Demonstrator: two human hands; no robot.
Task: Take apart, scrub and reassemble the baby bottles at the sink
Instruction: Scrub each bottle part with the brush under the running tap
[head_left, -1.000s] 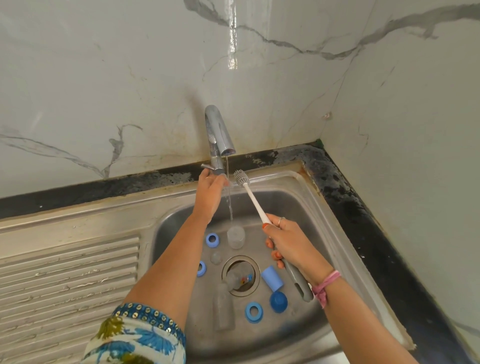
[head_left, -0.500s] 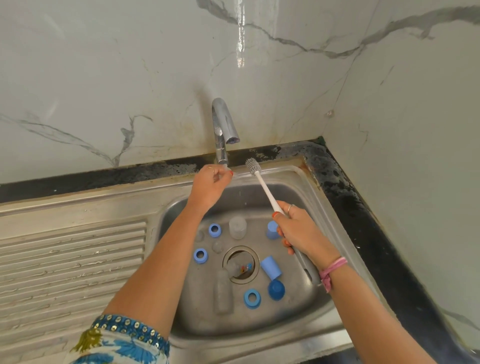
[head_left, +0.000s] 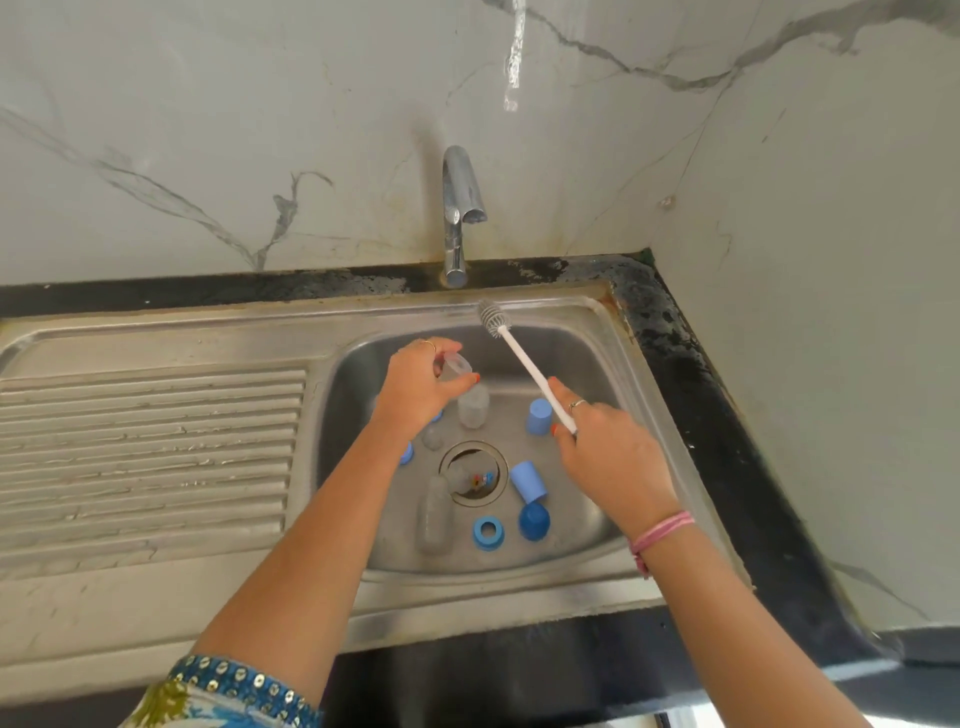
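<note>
My left hand (head_left: 422, 387) hovers over the back of the sink basin (head_left: 618, 374) and holds a small clear bottle part (head_left: 456, 367) between its fingers. My right hand (head_left: 610, 457) grips the white handle of a bottle brush (head_left: 524, 364), whose grey bristle head points up toward the back rim. In the basin a clear bottle (head_left: 474, 406) stands upright and another clear bottle (head_left: 434, 514) lies on its side. Blue caps (head_left: 539, 417) (head_left: 528, 482), a dark blue cap (head_left: 534, 521) and a blue ring (head_left: 488, 532) lie around the drain (head_left: 474, 473).
A chrome faucet (head_left: 460, 208) rises from the back edge, with no water running. A ribbed steel drainboard (head_left: 150, 441) stretches to the left. Marble walls close in behind and on the right, above a stained black counter (head_left: 691, 364).
My left hand left the faucet handle and came down into the basin, where it now holds a clear part. The water stopped. My right hand with the brush shifted slightly.
</note>
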